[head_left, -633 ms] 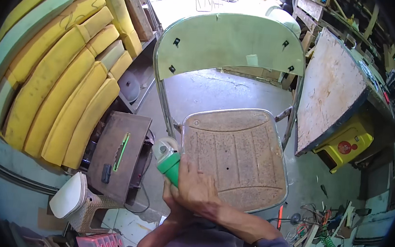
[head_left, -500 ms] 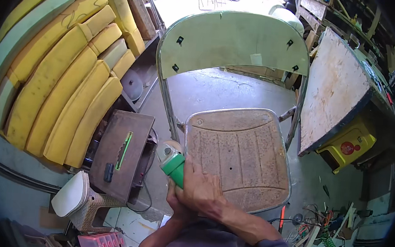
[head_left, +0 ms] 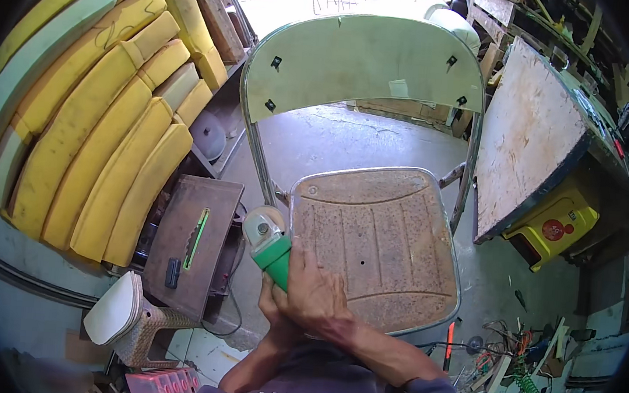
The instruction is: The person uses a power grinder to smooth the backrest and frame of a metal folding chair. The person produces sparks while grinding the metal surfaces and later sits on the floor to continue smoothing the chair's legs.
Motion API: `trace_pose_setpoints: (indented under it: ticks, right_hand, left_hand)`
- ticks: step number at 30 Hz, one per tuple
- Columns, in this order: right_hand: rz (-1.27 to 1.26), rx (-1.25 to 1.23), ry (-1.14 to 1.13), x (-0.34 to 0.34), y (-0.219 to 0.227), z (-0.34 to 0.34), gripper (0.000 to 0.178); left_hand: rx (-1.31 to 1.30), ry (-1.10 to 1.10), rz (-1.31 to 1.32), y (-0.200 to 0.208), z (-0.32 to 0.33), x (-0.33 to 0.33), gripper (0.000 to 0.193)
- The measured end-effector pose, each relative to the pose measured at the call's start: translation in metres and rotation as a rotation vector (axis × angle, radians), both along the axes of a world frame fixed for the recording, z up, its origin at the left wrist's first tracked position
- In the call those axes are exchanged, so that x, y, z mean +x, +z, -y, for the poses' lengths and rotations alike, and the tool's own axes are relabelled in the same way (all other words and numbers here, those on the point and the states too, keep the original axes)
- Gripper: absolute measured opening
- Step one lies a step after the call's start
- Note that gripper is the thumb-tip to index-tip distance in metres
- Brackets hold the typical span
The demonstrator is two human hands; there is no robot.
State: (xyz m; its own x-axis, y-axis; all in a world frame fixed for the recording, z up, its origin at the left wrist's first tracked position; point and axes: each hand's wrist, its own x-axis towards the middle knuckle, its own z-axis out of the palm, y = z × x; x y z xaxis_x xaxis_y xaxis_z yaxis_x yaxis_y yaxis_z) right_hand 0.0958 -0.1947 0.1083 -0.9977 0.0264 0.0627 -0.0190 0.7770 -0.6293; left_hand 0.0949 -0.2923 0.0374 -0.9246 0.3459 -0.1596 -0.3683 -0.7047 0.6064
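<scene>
2 hands (head_left: 313, 294) clasping green grinder (head_left: 274, 257), pointing fwd-L, long axis diag., nr chair seat (head_left: 380, 250)

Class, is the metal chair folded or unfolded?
Unfolded: the rusty seat juts forward of the pale green backrest, with floor visible between them.

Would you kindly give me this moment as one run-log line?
left hand: holds green grinder | right hand: holds green grinder | chair seat: brown, rusty-looking | grinder disc: by seat's left edge, contact unclear
</scene>
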Motion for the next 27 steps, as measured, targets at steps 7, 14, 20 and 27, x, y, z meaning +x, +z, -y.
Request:
trace_pose_setpoints:
  ticks: [7, 14, 20, 27]
  right_hand:
    - [-0.108, 0.084, -0.065, -0.009, -0.001, 0.005, 0.075]
    - [-0.057, 0.04, 0.007, -0.011, 0.001, 0.003, 0.076]
    - [-0.045, -0.063, -0.039, 0.001, -0.001, -0.009, 0.072]
    - [-0.115, -0.06, -0.339, 0.059, -0.011, -0.067, 0.076]
  left_hand:
    - [-0.025, 0.128, -0.012, -0.023, -0.001, -0.026, 0.074]
    - [0.012, 0.058, -0.015, -0.02, 0.007, -0.025, 0.071]
    - [-0.087, -0.003, -0.153, -0.001, 0.0, -0.004, 0.059]
    - [0.023, -0.299, 0.131, -0.003, -0.062, 0.02, 0.065]
